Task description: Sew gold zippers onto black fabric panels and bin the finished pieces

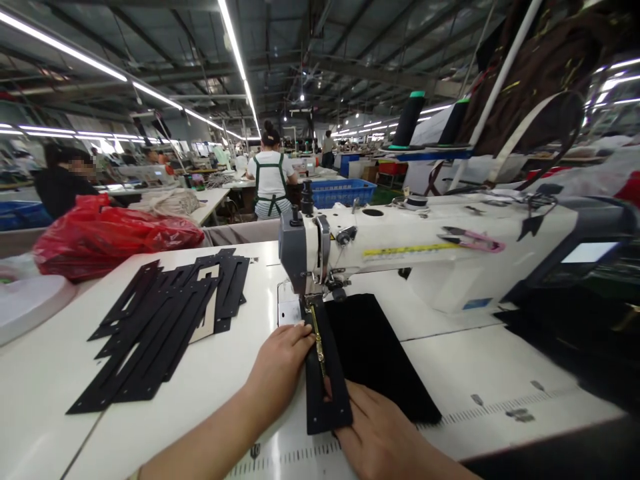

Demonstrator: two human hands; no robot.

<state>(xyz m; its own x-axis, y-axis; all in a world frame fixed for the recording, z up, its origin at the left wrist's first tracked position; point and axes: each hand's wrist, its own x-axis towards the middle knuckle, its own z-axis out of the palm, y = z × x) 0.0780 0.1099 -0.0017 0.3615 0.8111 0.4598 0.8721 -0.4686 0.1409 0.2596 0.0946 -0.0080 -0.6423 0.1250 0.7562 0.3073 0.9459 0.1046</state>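
A black strip [313, 393] with a long slot and small holes at its near end lies under the needle area of the sewing machine [320, 260]. A gold-toothed zipper [319, 340] with its pull shows through the slot. My left hand [283, 360] has its fingers closed together on the strip's left edge, close to the presser foot. My right hand [377, 433] grips the near right edge; a fingertip shows through the slot from beneath. Right of the strip, black fabric [380, 353] lies flat on the machine bed, partly under my right hand.
Several black slotted strips [155, 327] are piled at left. Behind them sits a red plastic bag [110, 233]. Pink-handled snips [473, 239] rest on the machine arm, and thread cones [409, 120] stand above. A co-worker [270, 177] faces away beyond the table, beside a blue basket [340, 192].
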